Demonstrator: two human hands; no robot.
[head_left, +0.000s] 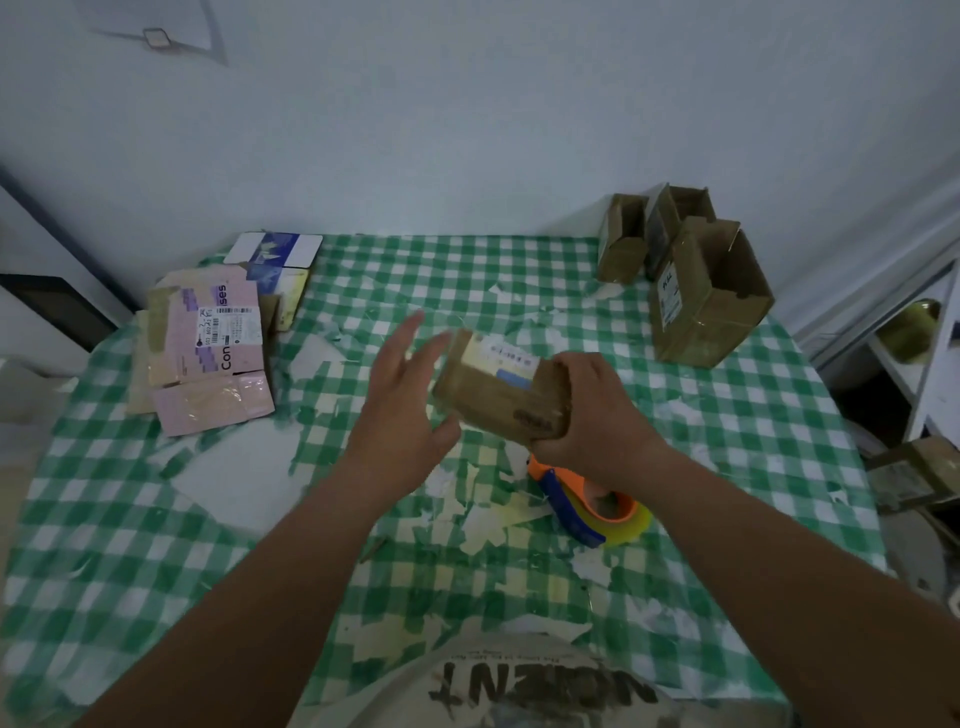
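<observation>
The worktop (727, 415) has a green-and-white checked cloth with pale yellowish-white torn patches all over, and the small box (498, 395) at frame centre is plain brown with a white-and-blue label. Lower centre-right there's a tape dispenser (576, 499) in bright orange and blue with a yellow roll. Mid-left is a pink flattened carton (208, 358) with purple marks and a white barcode label, a blue-and-white box (280, 254) behind it, and brown open boxes (696, 291) upper right.
</observation>
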